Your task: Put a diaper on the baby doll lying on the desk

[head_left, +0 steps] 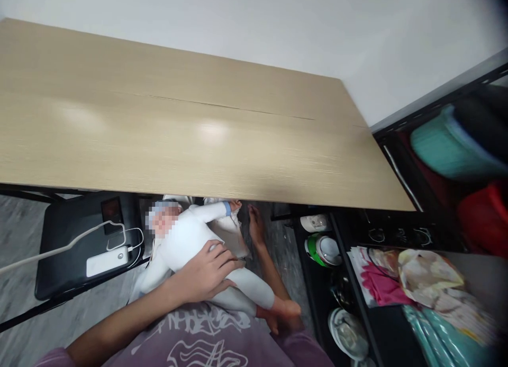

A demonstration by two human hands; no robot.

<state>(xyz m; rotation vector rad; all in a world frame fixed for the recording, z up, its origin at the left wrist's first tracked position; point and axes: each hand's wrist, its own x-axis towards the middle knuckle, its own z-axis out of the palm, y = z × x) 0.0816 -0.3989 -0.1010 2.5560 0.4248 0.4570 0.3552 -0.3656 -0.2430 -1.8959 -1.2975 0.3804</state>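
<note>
A baby doll (186, 245) in white clothes with blue cuffs lies on its back across my lap, its head to the left and its bare feet to the right. My left hand (210, 272) rests flat on the doll's hip and upper leg, fingers spread. Past the doll's legs, my right hand (256, 224) hangs near the table's front edge, fingers loosely stretched out and holding nothing visible. The doll's feet lie across my right forearm. Whitish cloth (228, 229) shows beside the doll's arm, partly hidden under the tabletop.
A wide wooden tabletop (198, 139) spans the view ahead. On a black chair (55, 240) at left lie a white power bank (107, 262) with cable and a dark phone-like device (112, 214). To the right, a black shelf (381, 324) holds cans, cloths and bags.
</note>
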